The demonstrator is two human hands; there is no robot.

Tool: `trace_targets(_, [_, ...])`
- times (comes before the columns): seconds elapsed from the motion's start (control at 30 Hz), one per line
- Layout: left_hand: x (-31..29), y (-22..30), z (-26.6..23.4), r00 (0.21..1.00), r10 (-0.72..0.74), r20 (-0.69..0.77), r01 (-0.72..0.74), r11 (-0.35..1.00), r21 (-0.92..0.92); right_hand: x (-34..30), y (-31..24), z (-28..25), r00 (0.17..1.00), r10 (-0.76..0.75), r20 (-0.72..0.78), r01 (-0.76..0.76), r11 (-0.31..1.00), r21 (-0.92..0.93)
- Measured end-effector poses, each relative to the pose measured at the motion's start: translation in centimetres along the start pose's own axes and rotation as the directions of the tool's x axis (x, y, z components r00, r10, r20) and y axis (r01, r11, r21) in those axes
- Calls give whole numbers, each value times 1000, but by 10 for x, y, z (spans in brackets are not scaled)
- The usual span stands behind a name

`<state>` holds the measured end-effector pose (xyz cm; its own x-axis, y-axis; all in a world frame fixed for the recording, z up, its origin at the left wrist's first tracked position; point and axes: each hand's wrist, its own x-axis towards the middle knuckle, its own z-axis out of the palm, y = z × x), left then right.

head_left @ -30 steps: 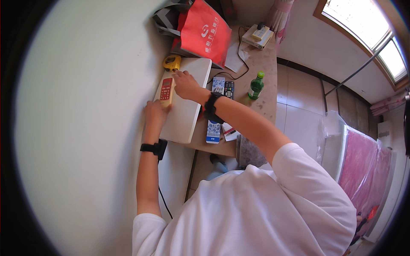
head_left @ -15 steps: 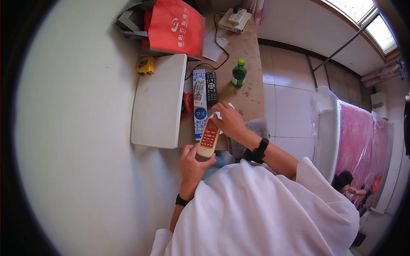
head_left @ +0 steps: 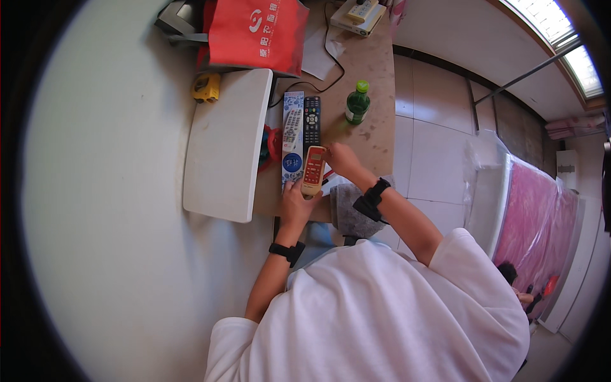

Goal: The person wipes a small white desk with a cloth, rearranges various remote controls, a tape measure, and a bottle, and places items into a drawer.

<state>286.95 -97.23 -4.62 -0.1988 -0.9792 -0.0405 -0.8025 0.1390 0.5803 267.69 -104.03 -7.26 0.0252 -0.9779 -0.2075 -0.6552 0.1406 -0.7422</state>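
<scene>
A cream remote control with a red button face and small screen (head_left: 313, 170) is held up over the table. My left hand (head_left: 299, 205) grips its lower end, thumb and fingers at the two edges. My right hand (head_left: 344, 160) is closed at the remote's upper right edge; what its fingers hold, if anything, is hidden. Behind the remote lies a black remote control (head_left: 312, 121), partly covered by it. To the left of that is a long blue-and-white box (head_left: 293, 130) with a remote pictured on it. A white sheet or cloth (head_left: 333, 182) shows partly below my right hand.
A green bottle (head_left: 358, 103) stands at the table's right. A white board (head_left: 229, 149) with a yellow tape measure (head_left: 206, 88) is on the left, by a red bag (head_left: 258, 35). A grey cloth (head_left: 356, 209) hangs at the near edge. Another person (head_left: 509, 274) is far right.
Both hands have moved away from me with the cream remote, which now stands more upright. My right hand has slid from its top to its right edge; the white tissue there no longer shows.
</scene>
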Motion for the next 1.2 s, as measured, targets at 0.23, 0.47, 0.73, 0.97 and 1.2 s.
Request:
trace_targets(0.23, [-9, -33, 3, 982, -177, -69, 178, 984, 4, 39, -4, 54, 986, -68, 153, 68, 998, 4])
trace_targets(0.47, [-21, -57, 3, 967, -221, -129, 239, 960, 145, 48, -45, 58, 999, -25, -43, 21, 996, -89])
trace_targets(0.73, [0, -48, 3, 968, -222, -117, 233, 968, 94, 90, -28, 76, 934, -341, -110, 293, 903, -313])
trace_targets(0.97, [30, -42, 14, 978, -179, -102, 184, 982, 46, 138, 4, 68, 876, -461, -142, 362, 823, -437])
trace_targets(1.2, [64, -41, 28, 970, -142, -198, 147, 989, 13, 107, -3, 55, 885, -308, -350, 323, 946, -17])
